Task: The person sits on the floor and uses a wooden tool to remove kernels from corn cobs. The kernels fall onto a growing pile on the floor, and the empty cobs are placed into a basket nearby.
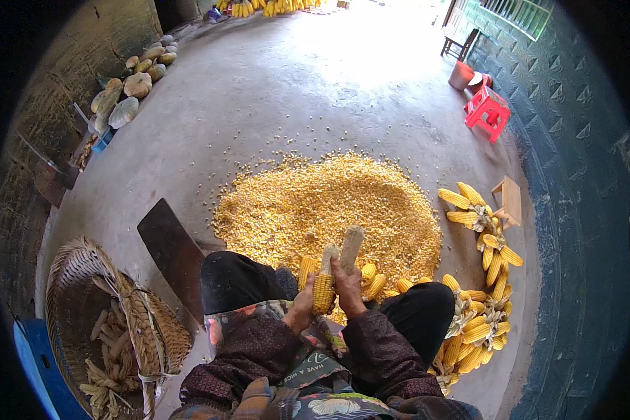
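Note:
My left hand [303, 305] grips an ear of corn [323, 294] whose lower part still bears yellow kernels, while its upper end is a bare pale cob. In my right hand [348, 289] is a stripped corncob [352, 247], tilted upward and pressed close beside the ear. Both hands meet in front of my lap, over the near edge of a broad heap of loose corn kernels [325, 205] on the floor. A few whole ears [374, 286] lie between my knees, partly hidden by my right hand and leg.
At left stands a woven basket [68, 268] holding bare cobs [116, 336] and husks, near a dark board [170, 252]. Bundled ears [472, 336] lie at right by a small wooden stool [509, 199]. Farther off are a red plastic stool [487, 113] and several pumpkins [137, 85].

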### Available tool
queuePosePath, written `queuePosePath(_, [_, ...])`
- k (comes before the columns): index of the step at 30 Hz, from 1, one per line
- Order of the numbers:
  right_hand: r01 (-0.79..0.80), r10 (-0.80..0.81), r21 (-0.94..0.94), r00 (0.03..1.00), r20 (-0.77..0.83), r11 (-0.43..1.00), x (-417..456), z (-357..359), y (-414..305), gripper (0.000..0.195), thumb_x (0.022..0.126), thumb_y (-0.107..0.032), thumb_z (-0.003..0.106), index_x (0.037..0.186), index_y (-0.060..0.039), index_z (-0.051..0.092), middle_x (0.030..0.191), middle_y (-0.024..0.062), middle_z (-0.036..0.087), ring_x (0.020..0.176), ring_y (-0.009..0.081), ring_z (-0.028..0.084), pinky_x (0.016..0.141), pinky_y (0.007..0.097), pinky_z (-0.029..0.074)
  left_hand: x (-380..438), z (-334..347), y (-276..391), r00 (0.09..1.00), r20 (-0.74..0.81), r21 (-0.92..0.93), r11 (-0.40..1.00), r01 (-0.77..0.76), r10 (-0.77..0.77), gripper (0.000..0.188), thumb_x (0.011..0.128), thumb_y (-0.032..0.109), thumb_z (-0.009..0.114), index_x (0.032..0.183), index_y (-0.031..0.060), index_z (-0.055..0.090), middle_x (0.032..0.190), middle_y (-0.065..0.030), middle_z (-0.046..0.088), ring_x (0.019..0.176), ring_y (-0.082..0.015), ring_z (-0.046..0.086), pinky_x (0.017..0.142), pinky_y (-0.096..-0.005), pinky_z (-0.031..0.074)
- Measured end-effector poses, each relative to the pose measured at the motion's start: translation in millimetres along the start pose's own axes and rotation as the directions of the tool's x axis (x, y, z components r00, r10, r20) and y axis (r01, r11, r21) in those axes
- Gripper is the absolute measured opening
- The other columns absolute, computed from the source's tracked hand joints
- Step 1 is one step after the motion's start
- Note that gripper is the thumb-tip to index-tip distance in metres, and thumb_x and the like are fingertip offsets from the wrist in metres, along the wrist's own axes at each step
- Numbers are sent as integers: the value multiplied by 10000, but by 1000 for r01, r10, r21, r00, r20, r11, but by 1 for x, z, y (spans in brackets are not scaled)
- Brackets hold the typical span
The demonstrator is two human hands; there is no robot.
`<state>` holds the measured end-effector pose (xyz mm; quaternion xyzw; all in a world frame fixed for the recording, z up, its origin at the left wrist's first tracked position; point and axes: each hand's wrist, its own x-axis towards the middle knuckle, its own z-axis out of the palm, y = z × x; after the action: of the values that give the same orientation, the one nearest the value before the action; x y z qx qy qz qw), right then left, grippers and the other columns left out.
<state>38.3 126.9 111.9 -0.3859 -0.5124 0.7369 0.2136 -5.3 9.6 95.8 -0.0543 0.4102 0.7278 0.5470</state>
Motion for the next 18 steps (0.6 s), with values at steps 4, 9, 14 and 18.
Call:
queuePosePath(4, [57,-63,-200,998,-22,978,-2,14,19,353,846,-318,715,917,25,669,788,88,693,681,176,651,632,329,510,37,-29,-27,950,-131,342,912,-226,284,530,998,529,319,1231,87,498,858,-41,595,685,-174,596,592,-319,519])
queuePosePath(9, [264,-327,-323,932,-159,909,-11,17,15,369,843,-319,718,852,42,642,753,128,691,675,221,670,594,359,498,23,-33,-30,995,-97,94,995,23,-14,539,997,552,254,1181,124,524,880,-47,613,704,-192,617,577,-333,521])
queuePosePath(14, [-86,87,-36,996,18,996,-3,0,0,343,866,-369,688,824,-34,623,679,-4,559,569,92,491,517,293,375,10,-21,-9,987,106,-152,979,137,-122,640,965,624,224,1145,81,511,801,-102,622,613,-231,618,520,-358,524])
queuePosePath(18, [194,-155,-610,981,117,768,22,-30,29,368,829,-385,702,801,-28,618,668,45,612,586,165,565,545,357,448,13,-20,-5,992,-126,-10,1000,-25,24,673,939,670,238,1092,78,518,731,-108,631,552,-221,621,484,-338,513])
